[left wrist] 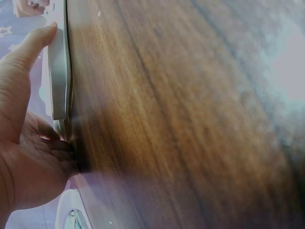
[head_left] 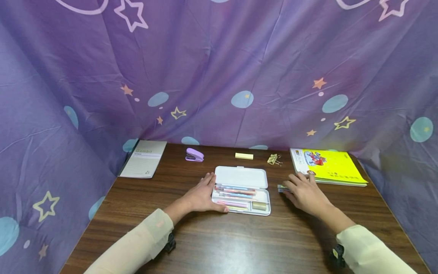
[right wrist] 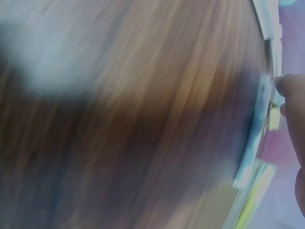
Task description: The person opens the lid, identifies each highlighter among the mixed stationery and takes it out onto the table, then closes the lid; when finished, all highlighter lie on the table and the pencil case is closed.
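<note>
A white pencil case (head_left: 241, 177) lies with its lid open on the table. Inside are several pens (head_left: 236, 192) and a tan block (head_left: 259, 206). My left hand (head_left: 203, 194) rests along the case's left side, thumb extended at the front edge; in the left wrist view the thumb touches the case's side wall (left wrist: 58, 81). To the right of the case, my right hand (head_left: 306, 192) holds a slim blue-green, bar-like item (head_left: 282, 188). That item looks long and flat in the right wrist view, blurred, and its exact kind cannot be told.
Behind the case are a purple stapler (head_left: 194, 155), a yellow block (head_left: 244, 156) and gold binder clips (head_left: 273, 159). A notebook (head_left: 143, 160) lies at the left, and yellow books (head_left: 337, 167) lie just beyond my right hand. A purple curtain (head_left: 212, 68) surrounds the wooden table (head_left: 219, 243).
</note>
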`<state>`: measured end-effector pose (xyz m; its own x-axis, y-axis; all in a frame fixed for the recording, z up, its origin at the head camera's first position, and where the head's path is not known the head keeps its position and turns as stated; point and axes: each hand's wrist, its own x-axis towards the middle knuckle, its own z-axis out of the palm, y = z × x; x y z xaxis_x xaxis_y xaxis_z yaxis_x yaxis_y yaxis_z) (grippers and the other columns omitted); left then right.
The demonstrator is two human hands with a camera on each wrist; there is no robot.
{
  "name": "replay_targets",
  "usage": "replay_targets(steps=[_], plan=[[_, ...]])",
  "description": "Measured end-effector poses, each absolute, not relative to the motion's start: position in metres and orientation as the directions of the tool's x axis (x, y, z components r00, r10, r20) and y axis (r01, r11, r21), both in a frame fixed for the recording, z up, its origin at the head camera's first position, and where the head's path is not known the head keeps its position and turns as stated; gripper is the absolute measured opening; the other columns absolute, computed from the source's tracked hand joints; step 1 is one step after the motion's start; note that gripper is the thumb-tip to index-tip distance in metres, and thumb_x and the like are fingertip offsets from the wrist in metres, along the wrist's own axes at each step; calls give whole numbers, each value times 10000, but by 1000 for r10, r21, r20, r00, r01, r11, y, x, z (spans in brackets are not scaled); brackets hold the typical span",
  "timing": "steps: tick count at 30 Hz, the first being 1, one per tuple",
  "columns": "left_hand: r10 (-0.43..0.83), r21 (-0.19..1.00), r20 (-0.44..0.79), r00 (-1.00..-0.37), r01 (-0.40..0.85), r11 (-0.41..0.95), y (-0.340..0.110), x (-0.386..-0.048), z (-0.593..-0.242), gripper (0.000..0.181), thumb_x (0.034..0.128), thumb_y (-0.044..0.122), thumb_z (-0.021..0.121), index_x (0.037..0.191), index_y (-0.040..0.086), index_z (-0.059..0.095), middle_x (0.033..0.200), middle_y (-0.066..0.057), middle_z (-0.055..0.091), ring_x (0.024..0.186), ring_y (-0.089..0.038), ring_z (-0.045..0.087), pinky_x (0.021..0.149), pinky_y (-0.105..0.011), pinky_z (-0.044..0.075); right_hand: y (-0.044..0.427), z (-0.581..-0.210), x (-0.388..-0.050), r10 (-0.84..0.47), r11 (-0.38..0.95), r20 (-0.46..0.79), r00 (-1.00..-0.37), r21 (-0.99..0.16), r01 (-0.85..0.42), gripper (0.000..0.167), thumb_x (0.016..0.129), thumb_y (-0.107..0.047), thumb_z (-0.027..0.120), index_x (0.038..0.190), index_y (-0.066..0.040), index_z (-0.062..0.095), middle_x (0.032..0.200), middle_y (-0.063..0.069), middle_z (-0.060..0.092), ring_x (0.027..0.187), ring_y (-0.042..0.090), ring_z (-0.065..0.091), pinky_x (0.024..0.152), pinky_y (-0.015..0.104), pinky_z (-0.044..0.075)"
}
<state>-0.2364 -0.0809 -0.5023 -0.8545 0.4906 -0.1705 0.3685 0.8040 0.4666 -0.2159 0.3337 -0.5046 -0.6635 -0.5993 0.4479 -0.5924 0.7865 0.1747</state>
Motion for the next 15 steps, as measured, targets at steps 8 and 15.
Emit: replay_targets(steps=[8,15], plan=[[484,465,-177,-857,361,809,-82,-237,-503,1460,787,819,829,1763,-5,123,1857,-215,122,1731,-407,138,1400,-540,243,291,-504,-227,-619,754,458,-637,122,-645,219,900,-208,912,1059,-132,782,1022,27,678,975,287,574,793,523,434],[485,473,-182,-855,356,806,-81,-237,-503,1464,786,819,830,1763,-6,117,1857,-221,116,1728,-419,141,1399,-548,245,254,-504,-231,-660,707,452,-600,105,-699,184,935,-277,900,1030,-168,787,1006,-16,658,965,243,561,818,526,473]])
